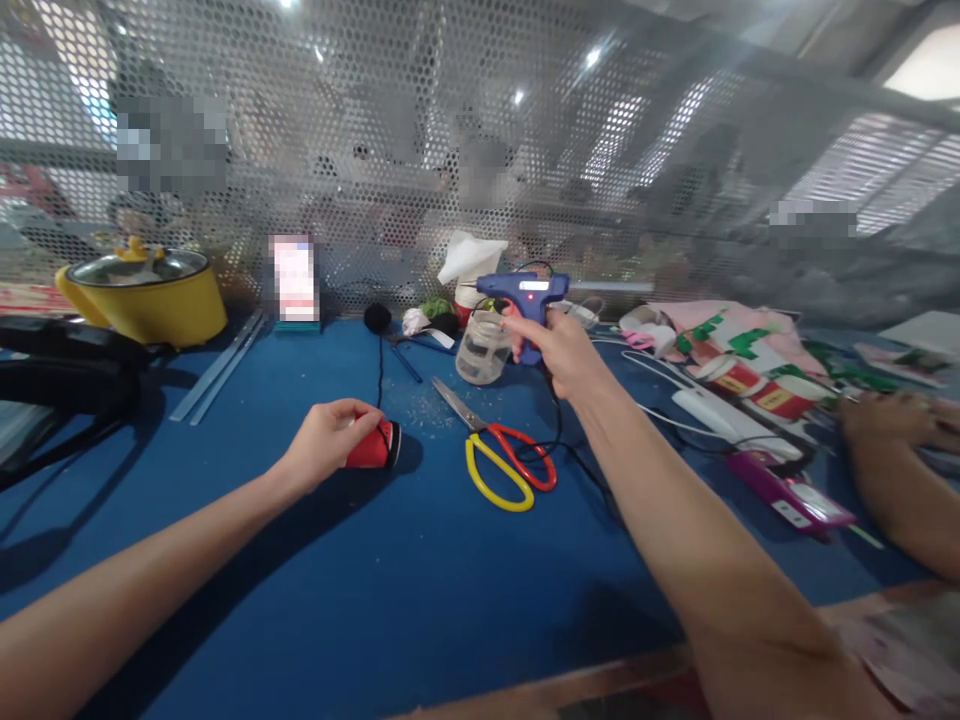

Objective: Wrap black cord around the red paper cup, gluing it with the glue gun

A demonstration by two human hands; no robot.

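Observation:
My left hand (330, 445) is closed on a small red paper cup (369, 448) lying on its side, its dark-rimmed end facing right. Black yarn (381, 375) runs from a black ball (377, 319) down to the cup, where my fingertips pinch it. My right hand (559, 345) grips the handle of a blue glue gun (529, 288), its nozzle pointing left and a clear glue stick poking out behind. Below the gun stands a clear plastic jar (482, 350). Scissors (491, 445) with one yellow and one red handle lie between my hands, blades toward the back left.
A yellow electric pot (150, 295) and a lit phone (295, 283) stand at the back left. A perforated metal screen (375, 130) closes off the back. A white power strip (739, 425), a purple device (791, 495), cables and another person's arm (892, 470) occupy the right.

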